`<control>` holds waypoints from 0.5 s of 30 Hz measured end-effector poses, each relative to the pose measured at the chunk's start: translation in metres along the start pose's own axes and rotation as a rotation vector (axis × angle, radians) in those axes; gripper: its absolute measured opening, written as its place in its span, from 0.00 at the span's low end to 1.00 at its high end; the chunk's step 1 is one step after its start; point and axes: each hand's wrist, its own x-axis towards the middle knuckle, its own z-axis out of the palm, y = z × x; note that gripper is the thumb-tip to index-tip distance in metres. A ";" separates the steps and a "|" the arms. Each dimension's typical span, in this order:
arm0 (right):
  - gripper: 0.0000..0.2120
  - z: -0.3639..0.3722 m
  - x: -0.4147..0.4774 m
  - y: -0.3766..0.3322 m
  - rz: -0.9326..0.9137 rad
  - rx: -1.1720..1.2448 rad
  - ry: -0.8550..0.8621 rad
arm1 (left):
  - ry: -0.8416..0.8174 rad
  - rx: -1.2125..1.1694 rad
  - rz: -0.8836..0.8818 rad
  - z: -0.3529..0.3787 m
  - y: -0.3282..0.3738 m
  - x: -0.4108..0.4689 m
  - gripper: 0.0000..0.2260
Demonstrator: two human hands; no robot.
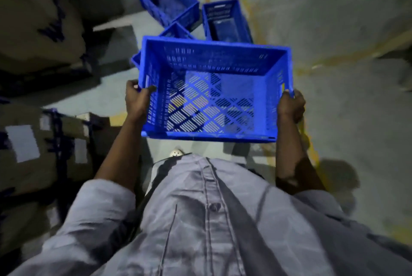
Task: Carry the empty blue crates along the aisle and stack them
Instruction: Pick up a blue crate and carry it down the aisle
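I hold an empty blue slotted crate level in front of my waist, above the floor. My left hand grips its left rim, and my right hand grips its right rim. Ahead on the floor stand more blue crates: one at the far left, tilted askew, one to its right, and a third mostly hidden behind the crate I carry.
Strapped cardboard cartons with white labels are piled along the left side, with another stack nearer me. Yellow floor lines run across the grey concrete at the right. A white shoe tip shows below the crate.
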 end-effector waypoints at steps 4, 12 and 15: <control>0.26 -0.089 0.050 0.048 -0.028 0.040 -0.064 | -0.034 0.178 0.101 0.074 0.022 -0.066 0.25; 0.25 -0.245 0.135 0.124 -0.079 -0.037 0.072 | -0.362 0.131 0.323 0.231 0.039 -0.113 0.13; 0.22 -0.288 0.155 0.151 -0.096 -0.037 0.165 | -0.515 0.113 0.418 0.282 0.070 -0.137 0.11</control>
